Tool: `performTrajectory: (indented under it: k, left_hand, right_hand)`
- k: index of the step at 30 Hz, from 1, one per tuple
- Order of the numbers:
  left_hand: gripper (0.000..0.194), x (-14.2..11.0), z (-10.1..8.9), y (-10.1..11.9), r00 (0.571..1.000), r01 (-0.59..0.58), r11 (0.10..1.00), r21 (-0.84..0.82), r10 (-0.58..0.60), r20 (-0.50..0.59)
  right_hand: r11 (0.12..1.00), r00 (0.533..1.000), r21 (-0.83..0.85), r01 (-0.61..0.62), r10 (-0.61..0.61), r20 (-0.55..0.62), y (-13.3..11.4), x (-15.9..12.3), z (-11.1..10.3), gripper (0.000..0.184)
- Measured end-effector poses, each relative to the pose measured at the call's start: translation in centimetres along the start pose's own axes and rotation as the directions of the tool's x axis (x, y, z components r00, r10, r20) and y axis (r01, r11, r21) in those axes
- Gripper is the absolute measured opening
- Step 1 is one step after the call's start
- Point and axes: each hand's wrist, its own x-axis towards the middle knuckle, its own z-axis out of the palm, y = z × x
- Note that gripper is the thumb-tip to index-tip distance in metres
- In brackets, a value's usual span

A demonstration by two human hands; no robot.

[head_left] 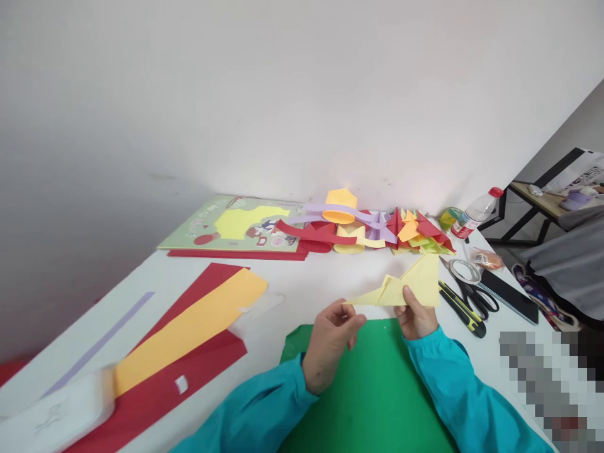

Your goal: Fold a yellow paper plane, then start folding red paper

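A pale yellow sheet of folded paper [427, 280] is held up above the table, with a long narrow point toward the left and a broad wing at the right. My right hand [418, 318] grips its lower edge, thumb on the near face and fingers behind. At the narrow tip, the curled fingers of my left hand [333, 340] meet the paper; the exact pinch is partly hidden. Below both hands lies a green sheet [368, 384].
Red sheets [189, 384], an orange strip [198, 321] and a white box [61, 409] lie at left. Paper crafts [344, 220] line the wall beside a green picture book [189, 229]. Scissors [472, 292], a utility knife [462, 308], a phone [509, 296] and a bottle [476, 214] are at right.
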Motion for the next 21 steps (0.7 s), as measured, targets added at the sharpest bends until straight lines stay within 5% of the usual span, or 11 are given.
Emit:
performTrajectory:
  k: [3, 8, 21]
  left_hand:
    - [0.037, -0.4, 1.6, -1.0, 0.994, 0.105, 0.99, 0.091, -0.103, -0.022]
    - [0.033, -0.3, 3.5, -1.1, 0.998, 0.054, 0.998, 0.03, -0.053, -0.032]
    - [0.033, 0.0, 3.6, -1.1, 1.0, -0.005, 1.0, -0.008, 0.005, -0.023]
  right_hand:
    - [0.998, 0.998, -0.039, -0.041, 0.043, 0.043, 0.7, -0.8, 0.0, 0.036]
    - [0.996, 0.995, -0.077, 0.05, -0.043, 0.09, 1.3, -1.6, 0.2, 0.027]
    - [0.981, 0.988, -0.135, 0.14, -0.129, 0.088, 1.2, -2.0, 0.4, 0.03]
